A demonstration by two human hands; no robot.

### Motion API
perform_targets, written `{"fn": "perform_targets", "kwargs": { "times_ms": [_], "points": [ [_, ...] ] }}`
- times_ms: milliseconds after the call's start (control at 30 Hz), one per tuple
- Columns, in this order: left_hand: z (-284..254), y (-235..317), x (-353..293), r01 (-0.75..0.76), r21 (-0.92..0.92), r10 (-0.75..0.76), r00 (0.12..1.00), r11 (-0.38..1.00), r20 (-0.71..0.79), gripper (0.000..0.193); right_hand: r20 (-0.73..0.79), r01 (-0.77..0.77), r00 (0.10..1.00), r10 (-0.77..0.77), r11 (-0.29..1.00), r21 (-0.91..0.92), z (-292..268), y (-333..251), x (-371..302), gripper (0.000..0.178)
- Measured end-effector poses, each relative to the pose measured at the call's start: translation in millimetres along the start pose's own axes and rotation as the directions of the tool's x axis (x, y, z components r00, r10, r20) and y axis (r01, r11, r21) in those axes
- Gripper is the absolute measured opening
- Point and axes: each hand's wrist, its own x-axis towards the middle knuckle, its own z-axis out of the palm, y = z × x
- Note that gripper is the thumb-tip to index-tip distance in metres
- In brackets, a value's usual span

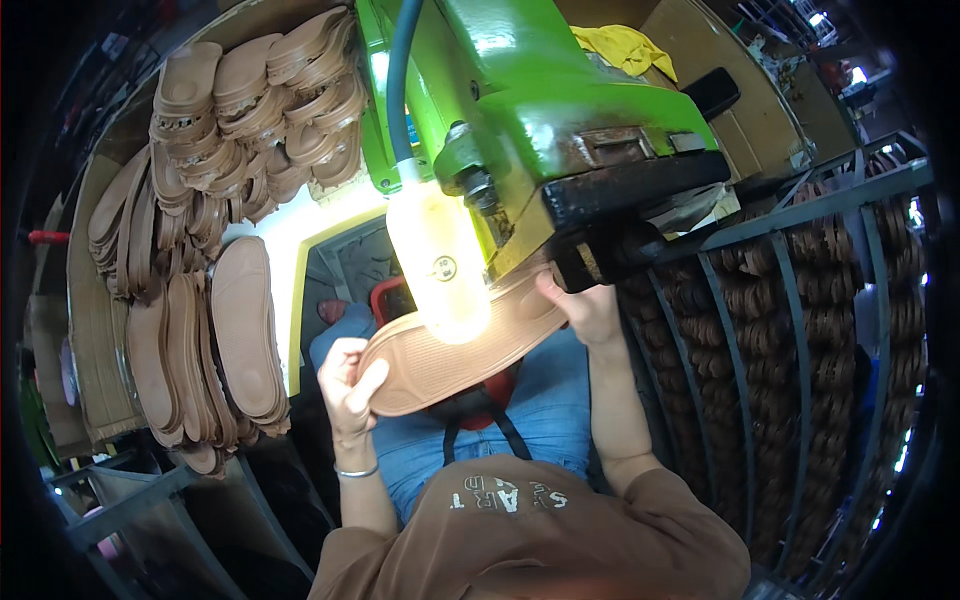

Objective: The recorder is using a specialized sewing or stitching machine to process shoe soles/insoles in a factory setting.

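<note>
A tan shoe sole (455, 368) is stretched between my two hands, its ribbed face turned up. My left hand (352, 388) grips its left end, thumb on top. At the other end my right hand (585, 308) pinches the sole close under the black head of a green machine (560, 120). The sole's far edge lies at the machine's working point, and I cannot tell whether it touches there. A bright lamp (437, 265) hangs in front of the machine and covers part of the sole's upper edge.
Stacks of tan soles (245, 110) fill a cardboard box (105, 390) at the left, with a single sole (245, 325) lying nearest the machine. On the right stands a metal rack (790, 300) packed with brown soles. A yellow cloth (625, 48) lies behind the machine.
</note>
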Motion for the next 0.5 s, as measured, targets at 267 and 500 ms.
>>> {"fn": "perform_targets", "kwargs": {
  "times_ms": [267, 500],
  "points": [
    [-18, -43, -53, 0.243, 0.136, -0.264, 0.952, 0.96, 0.157, 0.026, 0.127, -0.03, 0.992, 0.023, 0.998, 0.053, 33, 0, 7, 0.04],
    [51, -77, -63, -0.094, 0.633, -0.216, 0.893, 0.768, 0.395, 0.036, 0.035, -0.115, 0.988, 0.147, 0.879, -0.462, 18, -6, 3, 0.045]
  ]
}}
